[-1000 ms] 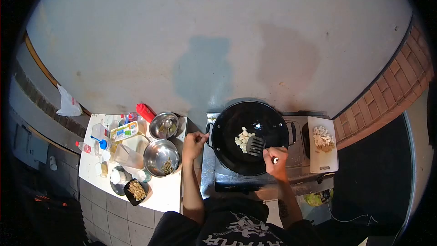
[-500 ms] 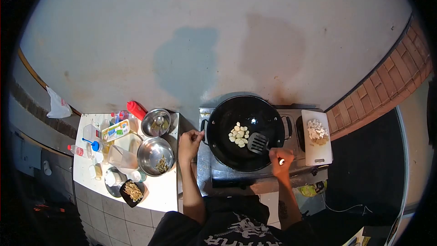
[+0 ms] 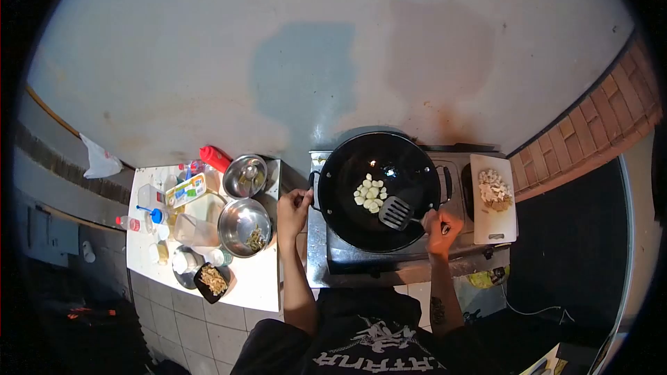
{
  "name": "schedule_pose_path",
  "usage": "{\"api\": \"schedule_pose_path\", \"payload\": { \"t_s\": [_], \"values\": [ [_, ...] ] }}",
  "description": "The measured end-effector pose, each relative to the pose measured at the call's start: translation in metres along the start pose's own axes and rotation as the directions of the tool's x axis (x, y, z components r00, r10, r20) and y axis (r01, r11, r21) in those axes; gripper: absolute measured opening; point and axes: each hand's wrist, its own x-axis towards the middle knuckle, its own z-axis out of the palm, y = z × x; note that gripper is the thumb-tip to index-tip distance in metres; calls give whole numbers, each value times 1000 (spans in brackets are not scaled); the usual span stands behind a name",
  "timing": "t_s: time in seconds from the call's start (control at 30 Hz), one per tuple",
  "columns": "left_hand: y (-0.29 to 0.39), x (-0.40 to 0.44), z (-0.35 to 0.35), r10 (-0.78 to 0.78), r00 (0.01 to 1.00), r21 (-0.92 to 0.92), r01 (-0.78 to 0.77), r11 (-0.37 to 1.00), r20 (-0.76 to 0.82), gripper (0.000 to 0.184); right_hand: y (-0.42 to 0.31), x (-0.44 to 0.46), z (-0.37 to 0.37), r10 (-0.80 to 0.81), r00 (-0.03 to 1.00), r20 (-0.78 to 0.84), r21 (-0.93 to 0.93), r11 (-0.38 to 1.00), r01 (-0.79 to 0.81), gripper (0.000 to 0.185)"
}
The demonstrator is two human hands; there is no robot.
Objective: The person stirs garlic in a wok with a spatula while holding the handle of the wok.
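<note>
A black wok [image 3: 347, 226] sits on the stove, with a cluster of pale, whitish pieces [image 3: 370, 193] on its bottom, left of centre. My left hand [image 3: 294, 206] is closed at the wok's left handle [image 3: 315, 189], its fingers pinched together there. In my right hand [image 3: 441, 229] is the handle of a slotted spatula [image 3: 397, 213]. Its dark, slotted head lies inside the wok, just to the lower right of the pale pieces. My right fist is over the wok's near right rim.
Right of the wok, a white cutting board [image 3: 496, 226] bears chopped pieces. A white table [image 3: 257, 285] on the left carries two metal bowls [image 3: 244, 208], a red bottle [image 3: 216, 158], a black dish [image 3: 210, 282] and several containers. The wall [image 3: 313, 0] rises behind the stove [image 3: 361, 258].
The whole view has shifted, with the scene now slightly higher and farther right. Against the pale pieces, the spatula head has moved slightly towards me. Both hands keep their holds.
</note>
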Motion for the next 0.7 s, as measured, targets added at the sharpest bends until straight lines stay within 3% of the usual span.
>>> {"api": "schedule_pose_path", "payload": {
  "t_s": [0.17, 0.3, 0.33, 0.47, 0.53, 0.7],
  "values": [
    [-8, -1, 3, 105, 994, -44, -107, 993, -39, 25, 22, 10, -3, 53, 987, -149, 254, 967, -14, 40],
    [1, -4, 0, 33, 999, -57, -34, 998, -2, 26, 8, 29, 19, 134, 986, -99, 379, 921, -87, 42],
    [-7, -1, 4, 81, 996, -128, -83, 988, -23, 29, 5, 31, 27, 166, 977, -137, 368, 924, -106, 41],
    [-10, 0, 5, 82, 997, -105, -83, 991, -14, 30, 17, 37, 44, 159, 982, -103, 317, 941, -119, 40],
    [-3, -4, 3, 113, 992, 1, -114, 994, -55, 31, 28, 31, 42, 186, 980, -72, 275, 948, -160, 40],
    [-1, -8, 3, 91, 994, -17, -92, 996, -52, 33, 35, 20, 29, 177, 984, 1, 248, 953, -172, 40]
  ]
}}
